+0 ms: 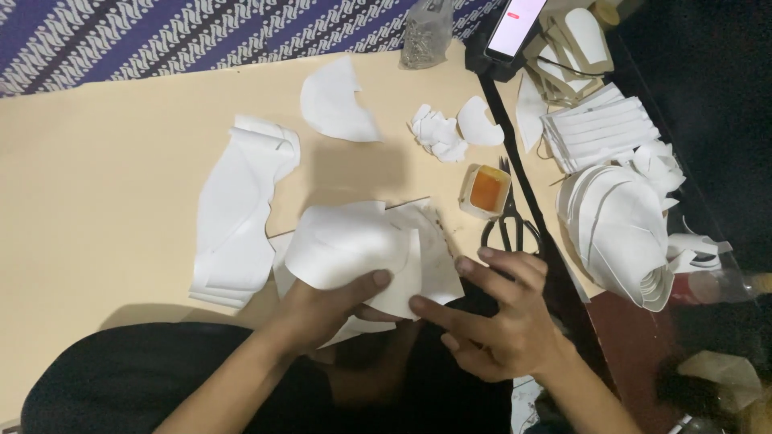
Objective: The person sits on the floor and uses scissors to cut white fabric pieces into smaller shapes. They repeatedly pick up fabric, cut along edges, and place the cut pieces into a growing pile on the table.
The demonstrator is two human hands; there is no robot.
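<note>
- Now the left hand [322,309] grips a white cut sheet [354,245]: the thumb lies on top of its near edge, and the other fingers are hidden under it.
- The sheet sits at the near middle of the table [104,161], on top of more white pieces, and it spreads away from the left hand toward 12 o'clock.
- Its long axis runs about from 9 to 3 o'clock, a little tilted.
- The right hand [503,313] is open and holds nothing; its fingertips touch the right near edge of the pieces, which lie from it toward 10 o'clock.
- So the left hand is the nearer one and has the hold; the right hand only touches at the side.
- Scissors [508,225] lie at 12 o'clock from the right hand, near it, and just beside them stands a small glue pot [486,191] with orange content.
- A long white strip [237,213] lies at 10 o'clock from the left hand, apart.
- A stack of curved pieces [623,229] is at 2 o'clock from the right hand.
</note>
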